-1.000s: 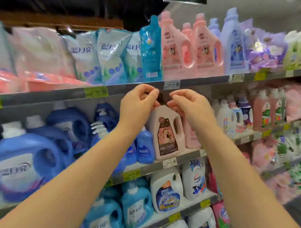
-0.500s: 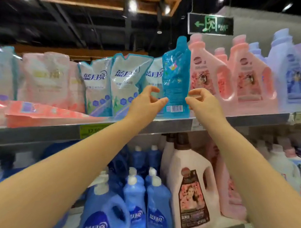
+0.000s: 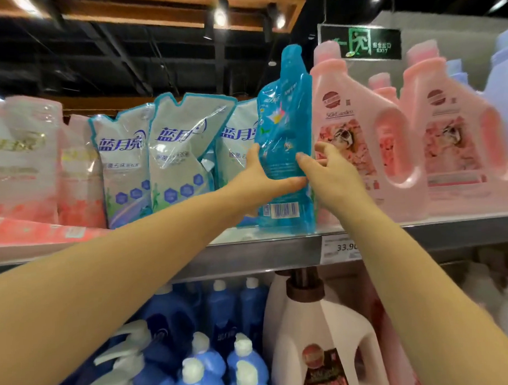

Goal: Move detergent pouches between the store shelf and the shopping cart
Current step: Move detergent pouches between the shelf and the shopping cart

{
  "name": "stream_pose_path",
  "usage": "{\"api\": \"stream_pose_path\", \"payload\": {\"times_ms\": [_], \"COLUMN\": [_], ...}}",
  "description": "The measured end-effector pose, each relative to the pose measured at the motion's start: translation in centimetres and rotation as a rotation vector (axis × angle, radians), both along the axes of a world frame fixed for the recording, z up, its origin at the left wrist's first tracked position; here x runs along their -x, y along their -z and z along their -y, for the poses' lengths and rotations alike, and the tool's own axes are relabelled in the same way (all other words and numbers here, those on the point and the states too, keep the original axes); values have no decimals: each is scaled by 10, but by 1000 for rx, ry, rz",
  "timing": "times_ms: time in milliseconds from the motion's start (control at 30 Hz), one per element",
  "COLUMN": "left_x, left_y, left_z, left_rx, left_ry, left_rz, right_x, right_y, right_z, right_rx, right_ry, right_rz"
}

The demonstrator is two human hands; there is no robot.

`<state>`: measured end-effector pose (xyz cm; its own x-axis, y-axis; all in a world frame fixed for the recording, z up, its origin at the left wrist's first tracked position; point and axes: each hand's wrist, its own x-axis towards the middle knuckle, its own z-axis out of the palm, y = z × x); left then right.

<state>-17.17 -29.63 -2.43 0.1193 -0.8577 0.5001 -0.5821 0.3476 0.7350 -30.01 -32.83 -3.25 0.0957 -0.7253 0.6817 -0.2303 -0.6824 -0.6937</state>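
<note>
On the top shelf (image 3: 249, 258), white pouches (image 3: 173, 154) are stood at left. The left grip (image 3: 263, 177) is curled round the blue pouch (image 3: 288, 125) (upright, base on the shelf), whose right edge is pinched by the right grip (image 3: 332, 172), just beside pink jugs (image 3: 360, 136).

The turquoise pouch (image 3: 285, 139) carries a white barcode patch (black bars). The white pouches (image 3: 176, 154) have teal edges, blue lettering and blue hexagons. The jugs (image 3: 357, 137) are pink, the bottles (image 3: 222, 308) blue with white caps.
</note>
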Motion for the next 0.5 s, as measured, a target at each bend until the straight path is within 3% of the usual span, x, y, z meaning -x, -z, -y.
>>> {"api": "stream_pose_path", "payload": {"times_ms": [133,333,500], "left_x": [2,-5,-8], "left_y": [2,-1,-2], "left_z": [7,8,-4], "left_rx": [-8,142,238], "left_ry": [-13,-70,35], "left_rz": [31,-165,-287], "right_x": [-5,-18,-26], "right_y": [2,6,11], "right_z": [-7,-19,-18], "right_rx": [65,134,175], "right_ry": [11,-65,-107], "right_rz": [2,32,106]}}
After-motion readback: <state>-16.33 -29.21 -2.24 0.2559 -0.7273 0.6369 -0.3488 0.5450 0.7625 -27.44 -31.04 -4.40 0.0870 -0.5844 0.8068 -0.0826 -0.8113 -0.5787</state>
